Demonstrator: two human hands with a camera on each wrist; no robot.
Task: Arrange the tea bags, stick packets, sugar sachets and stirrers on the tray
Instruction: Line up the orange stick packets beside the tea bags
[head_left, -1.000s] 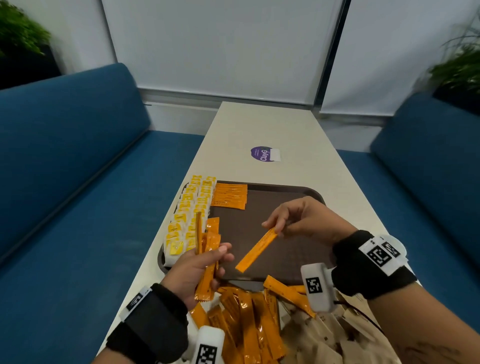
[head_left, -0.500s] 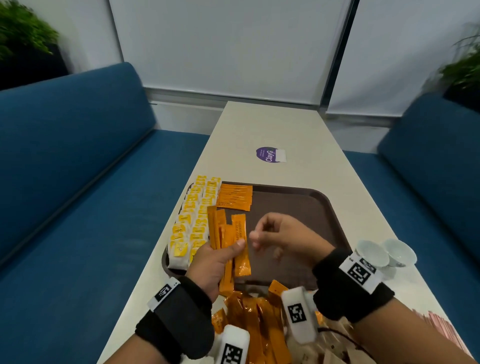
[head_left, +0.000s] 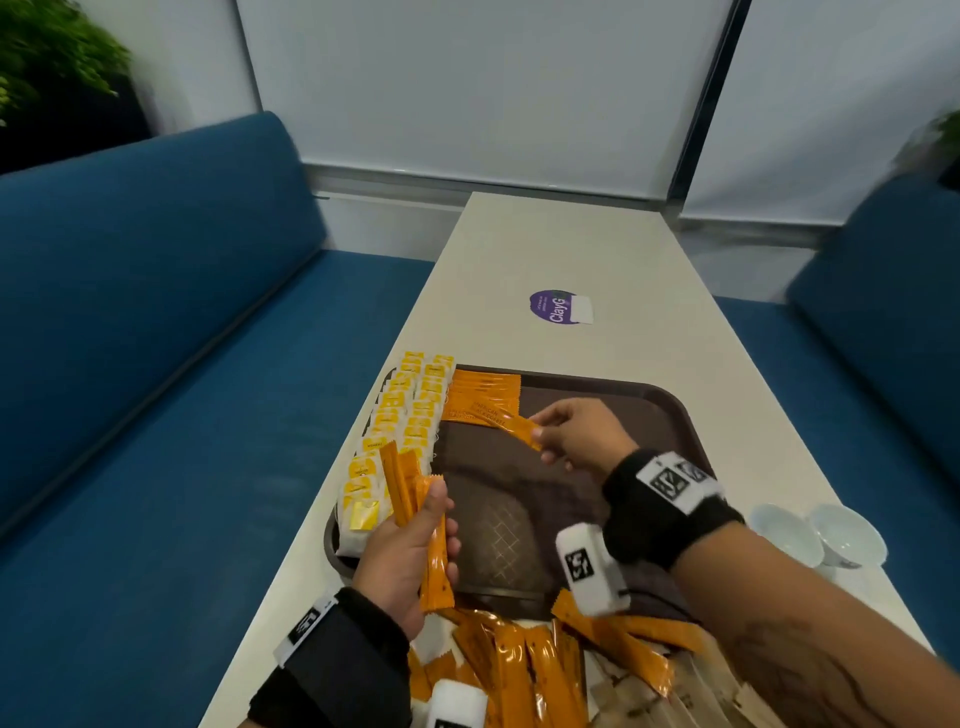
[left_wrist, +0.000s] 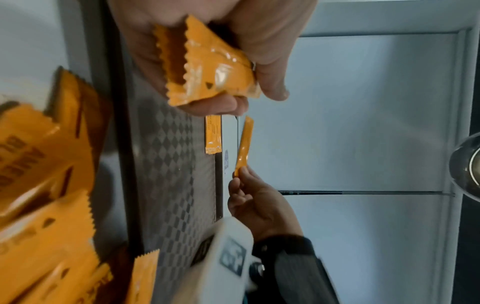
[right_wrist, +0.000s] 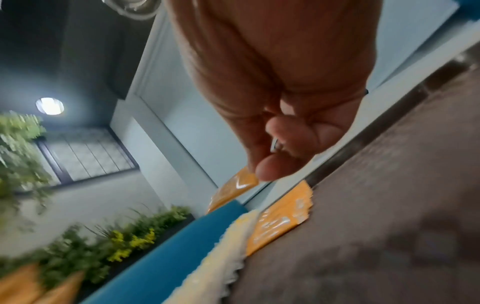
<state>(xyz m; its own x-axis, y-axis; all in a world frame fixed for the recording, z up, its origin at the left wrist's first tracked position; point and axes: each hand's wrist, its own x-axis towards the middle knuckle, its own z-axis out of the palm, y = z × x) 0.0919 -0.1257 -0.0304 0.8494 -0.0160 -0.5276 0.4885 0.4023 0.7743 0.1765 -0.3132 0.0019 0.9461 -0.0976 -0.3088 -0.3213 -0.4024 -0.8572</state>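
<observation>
A brown tray (head_left: 670, 410) lies on the white table. Two rows of yellow-and-white tea bags (head_left: 400, 426) run along its left edge. A flat stack of orange stick packets (head_left: 483, 397) lies at its far left. My right hand (head_left: 576, 431) pinches one orange stick packet (head_left: 519, 427) (left_wrist: 244, 144) (right_wrist: 231, 191) by its end, just above the near edge of that stack. My left hand (head_left: 410, 551) grips a bunch of orange stick packets (head_left: 434, 545) (left_wrist: 207, 67) over the tray's near-left corner.
Loose orange stick packets (head_left: 519, 670) and pale brown sachets (head_left: 691, 696) are heaped on the table in front of the tray. Two small white cups (head_left: 815, 535) stand to the right. A purple sticker (head_left: 558, 306) lies farther up the table. Blue sofas flank both sides.
My right hand took one packet from the bunch in my left hand and carried it away toward the stack at the tray's far left. The left hand stayed near the tray's front.
</observation>
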